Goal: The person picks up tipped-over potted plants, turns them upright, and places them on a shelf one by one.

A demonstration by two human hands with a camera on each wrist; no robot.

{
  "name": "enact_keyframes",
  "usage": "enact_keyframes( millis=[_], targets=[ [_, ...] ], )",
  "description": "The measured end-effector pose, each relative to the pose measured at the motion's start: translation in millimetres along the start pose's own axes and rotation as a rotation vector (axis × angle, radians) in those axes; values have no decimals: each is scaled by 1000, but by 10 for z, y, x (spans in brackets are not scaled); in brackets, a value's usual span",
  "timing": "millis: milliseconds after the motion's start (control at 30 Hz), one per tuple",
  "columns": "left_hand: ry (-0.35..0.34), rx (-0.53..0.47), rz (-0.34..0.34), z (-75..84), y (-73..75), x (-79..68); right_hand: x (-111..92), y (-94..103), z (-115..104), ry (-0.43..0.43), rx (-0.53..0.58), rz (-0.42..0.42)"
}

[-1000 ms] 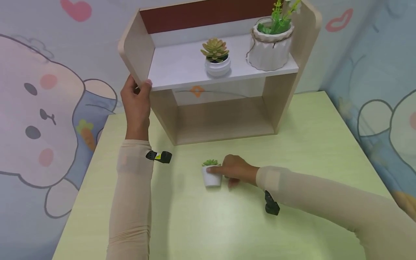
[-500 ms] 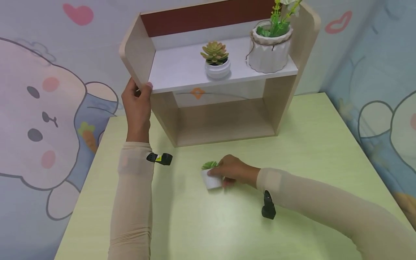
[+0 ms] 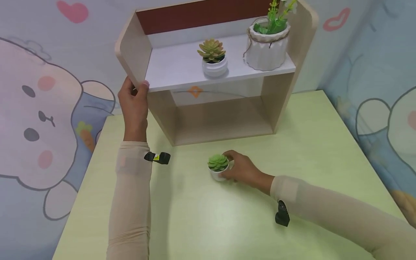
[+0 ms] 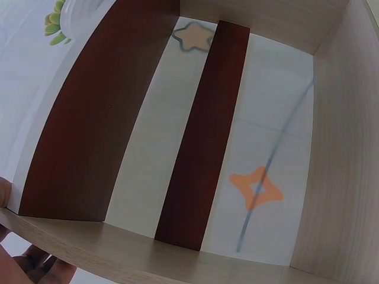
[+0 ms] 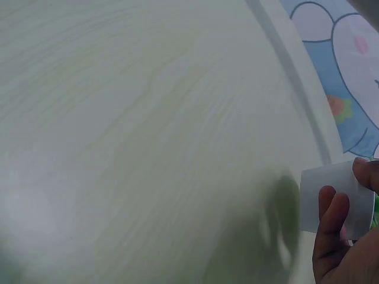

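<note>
In the head view, my left hand (image 3: 133,108) grips the left side panel of a wooden shelf unit (image 3: 175,70), the thumb at the front edge of its white upper board. Part of that hand (image 4: 44,269) shows at the lower left of the left wrist view. In front of the unit, my right hand (image 3: 245,169) holds a small green potted succulent (image 3: 218,163) from its right side. Fingers and thumb press the smooth white pot (image 5: 320,183) in the right wrist view. Whether the pot's base touches the table cannot be told.
On the upper board stand a yellow-green succulent in a round white pot (image 3: 215,68) and, to its right, a larger ribbed white pot (image 3: 266,54) with flowers and twine. The unit stands at the back of a pale green table (image 3: 208,227), before a cartoon-printed wall (image 3: 52,108).
The right hand has turned the small potted succulent so that its leaves now face the head camera, and has shifted slightly right. My left hand keeps its grip on the shelf unit.
</note>
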State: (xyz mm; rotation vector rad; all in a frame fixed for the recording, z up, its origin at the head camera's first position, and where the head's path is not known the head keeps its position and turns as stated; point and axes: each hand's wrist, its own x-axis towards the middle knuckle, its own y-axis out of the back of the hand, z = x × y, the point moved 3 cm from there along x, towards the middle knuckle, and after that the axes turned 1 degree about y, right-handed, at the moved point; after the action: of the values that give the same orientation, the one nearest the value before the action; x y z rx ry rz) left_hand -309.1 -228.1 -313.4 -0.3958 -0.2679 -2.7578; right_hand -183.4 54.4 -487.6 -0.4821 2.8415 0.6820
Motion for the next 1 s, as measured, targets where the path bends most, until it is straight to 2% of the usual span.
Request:
enact_keyframes(
  millis=[367,733,1000],
  targets=[
    [9,-16,1,5,26,-1,-5,-129,112,8,55,-2],
    [-4,2,-7,22,20,10,-59,-119,160,140,54,-48],
    [11,11,6,9,-4,11,-35,-132,229,112,17,-73]
  ],
)
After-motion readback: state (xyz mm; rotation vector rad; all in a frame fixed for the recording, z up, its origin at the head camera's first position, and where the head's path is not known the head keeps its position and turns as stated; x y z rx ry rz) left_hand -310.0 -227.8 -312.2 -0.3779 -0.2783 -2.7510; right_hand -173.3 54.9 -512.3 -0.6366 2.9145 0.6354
